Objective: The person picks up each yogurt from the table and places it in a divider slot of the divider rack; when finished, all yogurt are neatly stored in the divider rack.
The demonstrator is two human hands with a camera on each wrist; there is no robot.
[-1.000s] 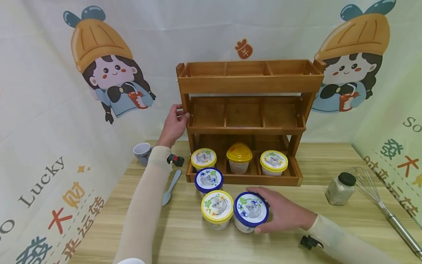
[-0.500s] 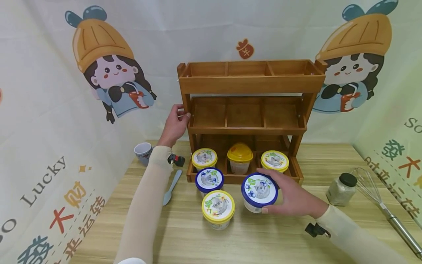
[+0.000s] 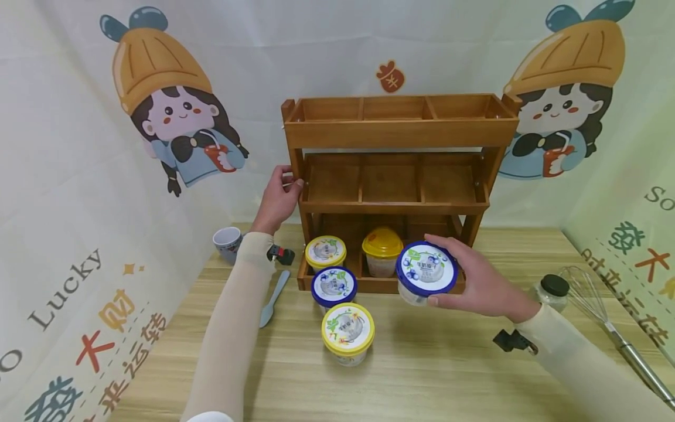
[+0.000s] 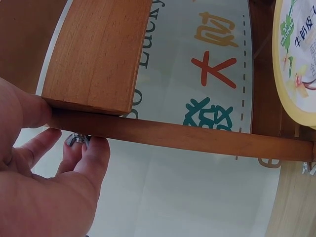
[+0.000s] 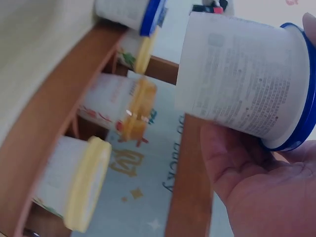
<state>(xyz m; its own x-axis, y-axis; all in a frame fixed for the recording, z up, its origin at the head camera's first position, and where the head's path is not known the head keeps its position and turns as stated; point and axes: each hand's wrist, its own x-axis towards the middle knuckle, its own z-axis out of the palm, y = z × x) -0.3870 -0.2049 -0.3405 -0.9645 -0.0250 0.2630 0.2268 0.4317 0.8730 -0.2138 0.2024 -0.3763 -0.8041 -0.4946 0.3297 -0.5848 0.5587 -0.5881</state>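
Observation:
My right hand (image 3: 487, 287) grips a blue-lidded pudding cup (image 3: 426, 271) around its side, raised in front of the rack's bottom tier. The right wrist view shows its white printed wall (image 5: 237, 74). With thumb and fingers, my left hand (image 3: 278, 200) holds the left upright of the wooden three-tier rack (image 3: 392, 136); a wing nut (image 4: 78, 139) lies by the fingertips. In the bottom tier sit a yellow-lidded cup (image 3: 325, 253), a cup with a domed yellow lid (image 3: 382, 253) and another yellow-lidded cup (image 5: 76, 180), hidden behind the held cup in the head view.
On the table before the rack stand a blue-lidded cup (image 3: 334, 287) and a yellow-lidded cup (image 3: 348, 333). A spoon (image 3: 273, 300) and a small mug (image 3: 228, 243) lie to the left. At right are a black-capped jar (image 3: 554, 288) and a whisk (image 3: 614, 334).
My right hand has lifted the blue-lidded cup from beside the yellow-lidded one and carried it forward and right toward the bottom tier. My left hand stays on the upright.

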